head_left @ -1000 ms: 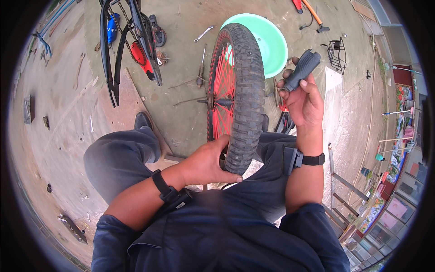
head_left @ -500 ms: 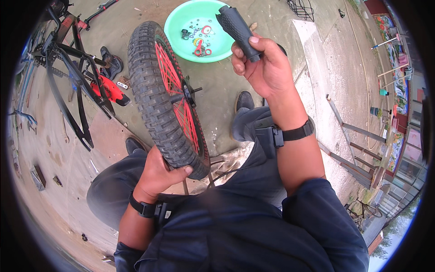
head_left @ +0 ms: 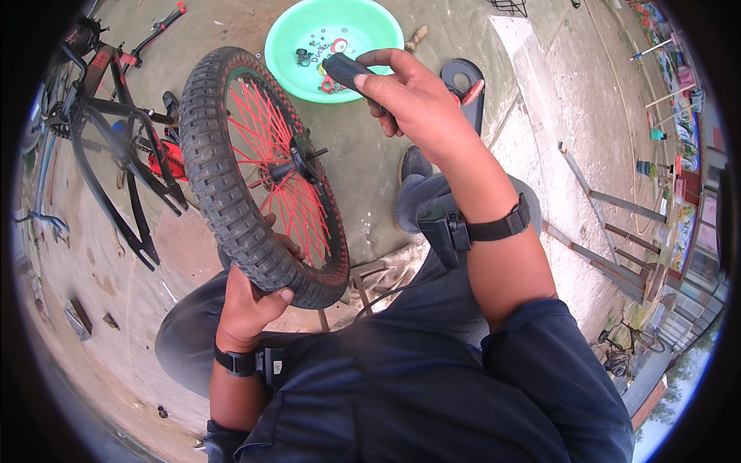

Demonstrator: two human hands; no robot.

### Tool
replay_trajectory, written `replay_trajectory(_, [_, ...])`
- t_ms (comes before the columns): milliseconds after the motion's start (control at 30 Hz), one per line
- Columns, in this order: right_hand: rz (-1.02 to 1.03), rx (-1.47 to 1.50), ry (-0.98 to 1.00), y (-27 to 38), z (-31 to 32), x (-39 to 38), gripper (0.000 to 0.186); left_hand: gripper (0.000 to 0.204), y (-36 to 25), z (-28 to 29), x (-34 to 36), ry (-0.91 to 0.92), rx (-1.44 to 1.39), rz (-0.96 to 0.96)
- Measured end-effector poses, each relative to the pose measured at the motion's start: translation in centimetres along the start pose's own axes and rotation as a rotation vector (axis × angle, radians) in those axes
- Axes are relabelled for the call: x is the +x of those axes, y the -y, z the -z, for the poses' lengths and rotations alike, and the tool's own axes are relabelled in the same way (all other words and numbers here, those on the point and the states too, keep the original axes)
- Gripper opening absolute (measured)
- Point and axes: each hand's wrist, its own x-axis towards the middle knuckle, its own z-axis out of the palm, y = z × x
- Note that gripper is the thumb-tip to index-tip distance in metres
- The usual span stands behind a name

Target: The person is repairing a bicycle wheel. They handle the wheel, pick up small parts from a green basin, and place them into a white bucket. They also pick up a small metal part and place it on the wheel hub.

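My left hand (head_left: 251,305) is closed around the bottom of a bicycle wheel (head_left: 212,177), thumb on the outside of the knobby black tyre and fingertips showing through beside the red spokes. The wheel stands tilted, with its axle and black hub facing right. Between the fingers and thumb of my right hand (head_left: 417,100) is a black textured handlebar grip (head_left: 346,71), held in the air over the near rim of a mint-green basin (head_left: 378,19). Small bolts, washers and red and black parts lie inside that basin, some hidden behind the grip.
On the left lies a black bicycle frame (head_left: 100,147) with a red part beside it. A black ring-shaped guard (head_left: 478,116) rests on the ground beyond my right wrist. Metal bars (head_left: 617,206) lie at the right. A block (head_left: 78,319) sits at lower left.
The wheel has shifted left and turned so that more of its spokes show. My right hand has moved left with the grip, which now points further left, uncovering the black guard.
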Motion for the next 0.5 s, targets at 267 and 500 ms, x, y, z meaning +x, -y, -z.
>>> replay_trajectory(267, [0.07, 0.117, -0.049, 0.6, 0.4, -0.1, 0.045, 0.063, 0.0, 1.1, -1.4, -0.163, -0.007, -0.052])
replay_trajectory(500, [0.113, 0.18, -0.038, 0.8, 0.9, -0.2, 0.041, 0.087, 0.4, 2.2, -1.1, -0.212, -0.048, -0.1])
